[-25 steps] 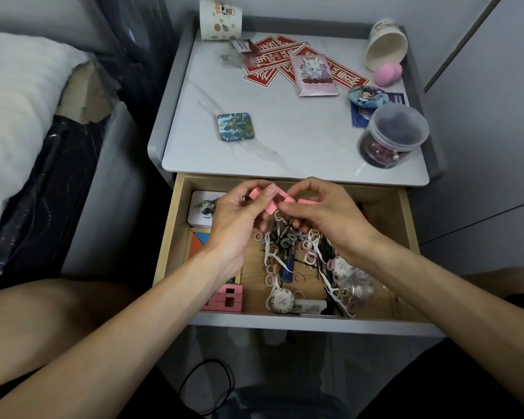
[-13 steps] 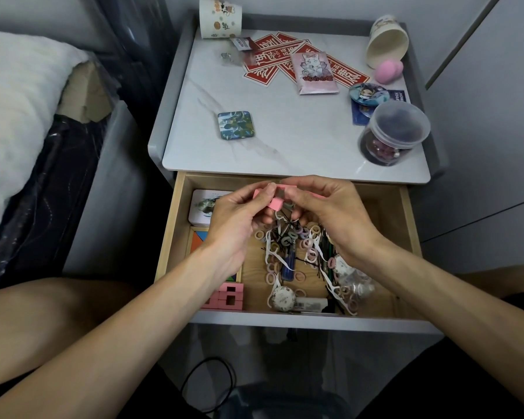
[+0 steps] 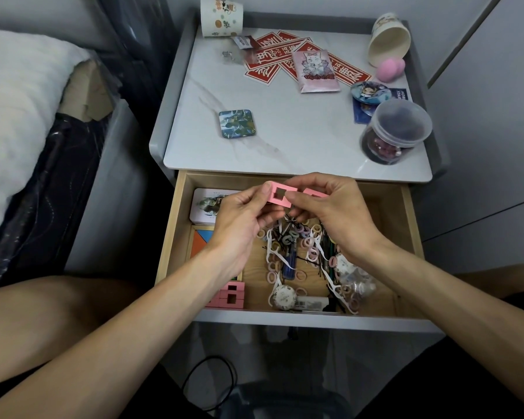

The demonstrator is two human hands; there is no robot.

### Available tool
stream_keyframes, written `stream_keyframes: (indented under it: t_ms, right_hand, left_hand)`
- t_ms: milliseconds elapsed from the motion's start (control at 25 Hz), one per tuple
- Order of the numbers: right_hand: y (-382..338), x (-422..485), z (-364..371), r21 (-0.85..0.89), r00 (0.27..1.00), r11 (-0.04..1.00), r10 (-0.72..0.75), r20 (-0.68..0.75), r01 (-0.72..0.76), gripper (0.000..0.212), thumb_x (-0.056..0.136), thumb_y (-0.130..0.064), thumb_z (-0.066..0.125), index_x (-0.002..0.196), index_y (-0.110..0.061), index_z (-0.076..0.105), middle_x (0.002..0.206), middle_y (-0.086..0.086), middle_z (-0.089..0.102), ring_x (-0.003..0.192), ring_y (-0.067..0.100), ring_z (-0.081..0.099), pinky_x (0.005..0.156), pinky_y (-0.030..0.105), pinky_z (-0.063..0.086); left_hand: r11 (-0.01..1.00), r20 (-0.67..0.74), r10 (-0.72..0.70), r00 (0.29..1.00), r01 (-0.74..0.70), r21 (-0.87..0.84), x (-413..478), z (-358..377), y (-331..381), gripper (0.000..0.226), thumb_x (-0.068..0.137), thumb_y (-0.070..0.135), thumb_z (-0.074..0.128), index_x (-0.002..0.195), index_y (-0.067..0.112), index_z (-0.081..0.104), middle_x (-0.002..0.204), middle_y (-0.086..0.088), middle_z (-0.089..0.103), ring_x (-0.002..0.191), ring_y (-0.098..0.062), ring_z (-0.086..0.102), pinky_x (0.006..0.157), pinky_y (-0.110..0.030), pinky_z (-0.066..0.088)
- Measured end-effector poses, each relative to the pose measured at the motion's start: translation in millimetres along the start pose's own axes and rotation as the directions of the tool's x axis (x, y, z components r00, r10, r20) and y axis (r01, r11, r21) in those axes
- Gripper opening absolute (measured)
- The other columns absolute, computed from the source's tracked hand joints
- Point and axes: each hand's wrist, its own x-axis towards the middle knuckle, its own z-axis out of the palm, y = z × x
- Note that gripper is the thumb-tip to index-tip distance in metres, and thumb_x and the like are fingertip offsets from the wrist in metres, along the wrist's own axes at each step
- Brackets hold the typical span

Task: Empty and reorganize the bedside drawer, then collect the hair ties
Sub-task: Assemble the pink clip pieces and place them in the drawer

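Both hands hover over the middle of the open drawer [image 3: 411, 237]; the left hand [image 3: 239, 216] pinches one end of a pink block [image 3: 280, 196] between thumb and fingertips, and the right hand [image 3: 330, 213] pinches the other end. A second ago the block was tilted edge-on and sat lower; now it has risen toward the drawer's far edge and turned flat, so its square hole faces up. A second pink piece [image 3: 315, 193] sits behind the right fingers, perhaps a matching block, though it is mostly hidden. This suggests the emptying is still in hand; the hair ties [image 3: 310, 246] lie uncollected below.

At the drawer's near-left corner sit more pink blocks [image 3: 230, 296], matte and boxy, each with a square window. Along the near edge lies a round pale disc [image 3: 282, 296]. The hair ties are small soft loops in pastel shades, tangled with thin white strips and dark pins across the pale wood bottom. A flat orange and blue puzzle [image 3: 201, 243] lies by the left wall; a rounded deck of cards [image 3: 206, 204] fills the far-left corner.

Beyond, the surface [image 3: 285, 146] is smooth, veined white stone. A clear lidded jar [image 3: 397, 131] stands at its near-right corner, a glossy square coaster [image 3: 238, 123] lies toward the left edge, and red printed cards [image 3: 270, 63] fan out near the far edge.
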Motion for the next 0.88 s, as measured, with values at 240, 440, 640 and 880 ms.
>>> stream_keyframes:
  t_ms: [240, 440, 640, 880]
  right_hand:
    - [0.7, 1.1, -2.9, -0.01, 1.0, 1.0, -0.016, 0.018, 0.016, 0.021, 0.085, -0.008, 0.073, 0.106, -0.01, 0.075, 0.082, 0.011, 0.075, 0.07, 0.025, 0.07, 0.069, 0.028, 0.057]
    - [2.7, 1.8, -3.8, 0.002, 1.0, 1.0, -0.001, 0.023, 0.001, 0.023, 0.085, -0.007, 0.073, 0.108, -0.009, 0.074, 0.082, 0.013, 0.075, 0.071, 0.025, 0.071, 0.07, 0.03, 0.057]
    - [4.3, 2.6, -2.7, -0.001, 0.999, 1.0, -0.004, 0.041, 0.004, 0.022, 0.085, -0.004, 0.072, 0.106, -0.01, 0.075, 0.083, 0.014, 0.075, 0.071, 0.025, 0.071, 0.069, 0.029, 0.057]
    - [2.9, 3.5, -4.2, -0.012, 0.999, 1.0, -0.012, 0.04, 0.013, 0.021, 0.086, -0.003, 0.071, 0.105, -0.009, 0.075, 0.081, 0.014, 0.075, 0.07, 0.026, 0.071, 0.07, 0.03, 0.059]
  left_hand:
    - [0.998, 0.014, 0.05, 0.999, -0.051, 0.029, 0.1, -1.9, 0.2, 0.019, 0.097, 0.008, 0.057, 0.11, -0.001, 0.066, 0.1, -0.018, 0.07, 0.084, -0.024, 0.068, 0.07, -0.019, 0.056]
    - [0.998, -0.029, 0.055, 0.998, -0.053, 0.039, 1.1, -2.9, -0.7, 0.014, 0.094, 0.005, 0.06, 0.105, -0.001, 0.067, 0.095, -0.014, 0.071, 0.08, -0.019, 0.071, 0.07, -0.019, 0.057]
    - [0.995, -0.046, 0.081, 0.996, -0.078, 0.069, -0.5, -1.7, 0.5, 0.016, 0.094, 0.005, 0.061, 0.107, -0.001, 0.067, 0.089, -0.013, 0.073, 0.077, -0.02, 0.071, 0.07, -0.021, 0.059]
    - [0.992, -0.032, 0.085, 0.996, -0.081, 0.098, -3.0, -0.7, 5.0, 0.021, 0.093, 0.005, 0.062, 0.113, 0.0, 0.066, 0.094, -0.015, 0.073, 0.081, -0.023, 0.072, 0.072, -0.024, 0.059]
